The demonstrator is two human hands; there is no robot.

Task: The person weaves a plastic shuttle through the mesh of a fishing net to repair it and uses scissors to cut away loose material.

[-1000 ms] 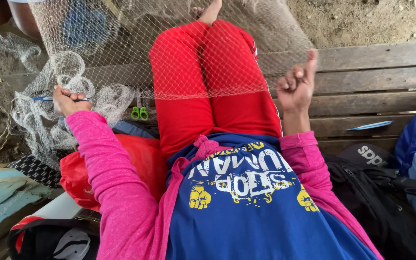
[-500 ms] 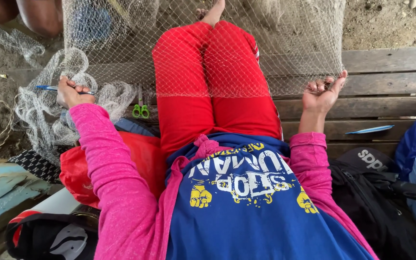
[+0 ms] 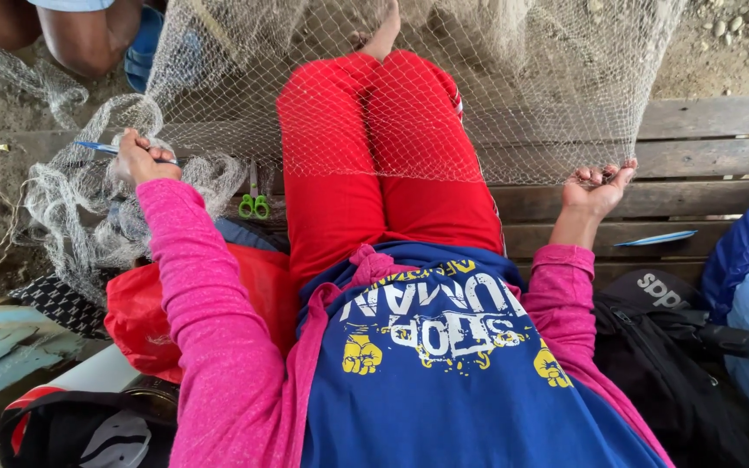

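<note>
Both hands stretch a pale mesh fishing net point(image 3: 478, 95) over red-trousered legs point(image 3: 374, 156)
Left hand point(image 3: 136, 158) closed around a thin blue netting needle point(image 3: 97, 147); right hand point(image 3: 598, 186) pinches the net's edge.

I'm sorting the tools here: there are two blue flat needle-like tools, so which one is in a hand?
The blue tool by the bunched net, gripped in the left hand. The other blue one lies loose on the wooden bench, below the right hand.
</note>
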